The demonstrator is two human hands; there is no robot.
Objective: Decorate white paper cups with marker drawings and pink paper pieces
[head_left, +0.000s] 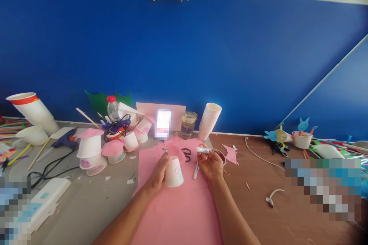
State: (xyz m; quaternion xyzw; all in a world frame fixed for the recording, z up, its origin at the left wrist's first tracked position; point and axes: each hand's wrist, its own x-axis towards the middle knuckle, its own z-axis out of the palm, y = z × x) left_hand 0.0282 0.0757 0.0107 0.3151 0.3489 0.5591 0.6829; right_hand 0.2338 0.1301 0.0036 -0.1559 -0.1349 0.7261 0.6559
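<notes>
Toward the pink sheet's [175, 218] far edge, the left hand [157, 173] touches an upside-down paper cup [173, 172], its fingers too hidden to tell their grip, scissors [186, 155] lie farther right, and at the right edge the right hand [212, 164] pinches a marker [202, 150].

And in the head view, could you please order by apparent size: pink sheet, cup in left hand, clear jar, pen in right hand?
1. Pink sheet
2. Cup and clear jar: too alike to rank, the cup being nearer
3. Pen, partly hidden
</notes>
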